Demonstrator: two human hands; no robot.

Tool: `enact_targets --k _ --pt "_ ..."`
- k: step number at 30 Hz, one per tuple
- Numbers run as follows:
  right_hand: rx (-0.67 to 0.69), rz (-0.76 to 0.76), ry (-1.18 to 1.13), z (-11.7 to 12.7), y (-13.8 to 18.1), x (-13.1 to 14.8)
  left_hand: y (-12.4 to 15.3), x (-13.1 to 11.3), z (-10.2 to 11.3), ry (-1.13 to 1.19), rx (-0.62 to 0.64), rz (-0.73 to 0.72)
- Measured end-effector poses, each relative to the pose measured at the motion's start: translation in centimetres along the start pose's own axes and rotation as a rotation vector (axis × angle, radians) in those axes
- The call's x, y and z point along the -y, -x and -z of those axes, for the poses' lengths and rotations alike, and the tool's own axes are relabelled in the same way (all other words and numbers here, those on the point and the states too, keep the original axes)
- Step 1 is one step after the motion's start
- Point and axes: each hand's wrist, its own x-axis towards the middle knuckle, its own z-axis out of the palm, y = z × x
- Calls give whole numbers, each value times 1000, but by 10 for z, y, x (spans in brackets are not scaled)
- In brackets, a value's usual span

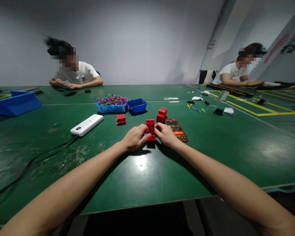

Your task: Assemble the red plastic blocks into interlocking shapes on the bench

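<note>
A small red plastic block [150,122] with round holes at its top end stands upright between my hands, above the table. My left hand [137,137] pinches it from the left with thumb and fingers. On the other side, the fingers of my right hand [166,133] close against its right edge. Behind my right hand sits another red block [162,114], tilted. A third red block [121,119], with short prongs on its left side, lies to the left. A phone [178,130] showing a running timer lies beside my right wrist, which partly covers it.
A blue bin [111,108] heaped with coloured wires adjoins another blue bin [137,106]. To the left are a white power bank [87,125] with a black cable and a large blue tray [16,104]. Pliers [196,108] lie right. Two people sit across the green table [142,183].
</note>
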Motion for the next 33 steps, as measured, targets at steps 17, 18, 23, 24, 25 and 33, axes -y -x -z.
enact_targets --k 17,18,23,24,25,33 --pt "51 74 -15 7 3 14 -8 9 -3 378 -31 152" --pt "52 72 -14 7 4 13 -8 8 -3 370 -36 164" --pt "65 75 -34 10 4 13 -9 6 -4 310 -49 163" --pt "68 76 -39 10 4 13 -9 6 -4 293 -52 152" --pt "72 76 -44 10 5 13 -9 6 -4 277 -54 142" --pt "84 52 -81 10 4 15 -7 6 -3 229 -48 124"
